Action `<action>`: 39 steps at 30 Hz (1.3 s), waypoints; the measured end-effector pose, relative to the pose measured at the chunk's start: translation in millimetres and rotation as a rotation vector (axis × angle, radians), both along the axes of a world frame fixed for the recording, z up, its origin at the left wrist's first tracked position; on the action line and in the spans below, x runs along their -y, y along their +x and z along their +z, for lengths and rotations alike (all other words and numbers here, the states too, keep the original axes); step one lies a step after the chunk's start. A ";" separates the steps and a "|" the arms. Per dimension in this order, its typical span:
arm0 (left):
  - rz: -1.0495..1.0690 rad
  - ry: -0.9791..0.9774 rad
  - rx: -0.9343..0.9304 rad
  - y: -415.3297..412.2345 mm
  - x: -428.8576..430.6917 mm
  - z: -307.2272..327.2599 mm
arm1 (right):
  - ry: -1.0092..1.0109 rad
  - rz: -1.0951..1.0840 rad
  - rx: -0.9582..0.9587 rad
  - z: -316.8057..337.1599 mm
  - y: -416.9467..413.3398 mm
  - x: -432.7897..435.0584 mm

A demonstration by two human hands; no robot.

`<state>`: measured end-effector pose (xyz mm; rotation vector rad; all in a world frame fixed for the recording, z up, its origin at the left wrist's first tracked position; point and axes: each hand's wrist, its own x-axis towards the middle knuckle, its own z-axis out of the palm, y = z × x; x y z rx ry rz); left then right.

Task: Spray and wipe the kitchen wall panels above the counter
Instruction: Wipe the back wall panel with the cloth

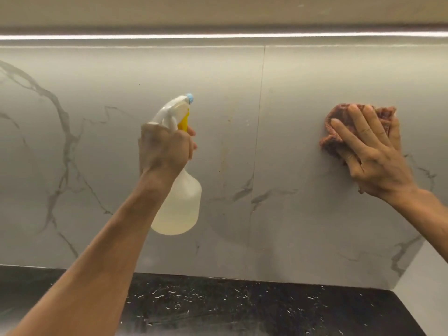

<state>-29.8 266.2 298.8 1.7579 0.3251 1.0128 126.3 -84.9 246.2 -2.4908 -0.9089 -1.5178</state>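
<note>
Grey marble-look wall panels (291, 93) fill the view, with a vertical seam near the middle. My left hand (164, 149) grips a translucent white spray bottle (180, 207) by its neck, fingers around the yellow trigger. Its blue-tipped nozzle points at the wall just left of the seam. My right hand (371, 151) lies flat on the right panel, fingers spread, pressing a crumpled reddish-brown cloth (339, 124) against it. Faint yellowish streaks run down the panel beside the seam.
A black speckled counter (242, 309) runs along the foot of the wall. A lit strip under the cabinet (218, 36) crosses the top. At the lower right a side wall (426, 287) meets the panels in a corner.
</note>
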 end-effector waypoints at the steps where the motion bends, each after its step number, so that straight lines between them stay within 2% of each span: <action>1: -0.034 0.000 -0.008 -2.9 -1.8 -6.0 | 0.003 -0.006 -0.009 0.8 -0.6 0.0; 5: 0.008 0.020 -0.100 -3.4 -6.6 -33.8 | 0.014 -0.036 -0.046 0.4 -4.8 -2.3; 10: -0.165 -0.036 -0.174 -15.7 -4.7 -60.0 | 0.033 -0.046 -0.065 -1.0 -8.1 -6.2; 14: -0.068 -0.049 -0.175 -9.9 -3.5 -72.9 | 0.083 -0.044 -0.095 -4.1 -11.1 -14.9; 18: -0.168 -0.065 -0.210 -16.7 -4.4 -89.8 | 0.100 -0.043 -0.109 -2.4 -14.4 -25.6; 22: -0.132 -0.037 -0.255 -19.5 -4.7 -108.9 | 0.136 -0.041 -0.125 1.6 -16.9 -37.8; 26: -0.216 -0.066 -0.338 -19.7 -4.1 -127.9 | 0.179 -0.034 -0.144 3.3 -17.7 -48.7; 31: -0.164 -0.053 -0.385 -23.3 -1.1 -156.8 | 0.213 -0.037 -0.148 3.6 -20.2 -57.1; 35: -0.206 -0.088 -0.450 -23.3 1.0 -178.5 | 0.227 -0.051 -0.152 3.0 -21.3 -60.1; 39: -0.182 -0.015 -0.527 -25.3 0.1 -195.3 | 0.240 -0.051 -0.149 3.6 -21.4 -63.2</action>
